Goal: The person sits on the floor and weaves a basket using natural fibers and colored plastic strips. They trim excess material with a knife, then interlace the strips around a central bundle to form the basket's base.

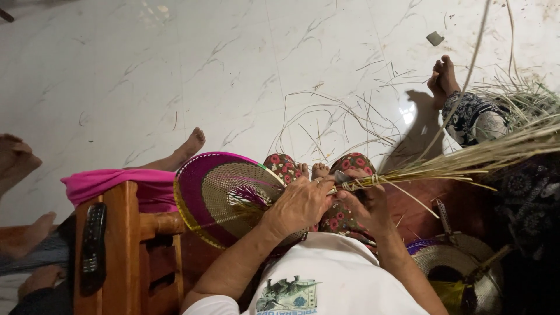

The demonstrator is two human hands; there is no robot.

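A round woven basket disc [219, 195], magenta and tan with a green-yellow rim, rests on my lap over floral trousers. My left hand [297, 204] presses on its right edge, fingers closed around the coil. My right hand [364, 201] grips the bound end of a long bundle of straw-coloured grass stalks [466, 157] that runs up and to the right. The two hands touch at the point where the bundle meets the disc.
A wooden chair arm [125, 233] with a black remote [93, 248] and pink cloth [116, 184] stands at left. Other people's feet [189, 143] and a foot [443, 79] rest on the white marble floor [175, 70]. Loose stalks [332, 125] litter it. Another woven basket [461, 271] sits lower right.
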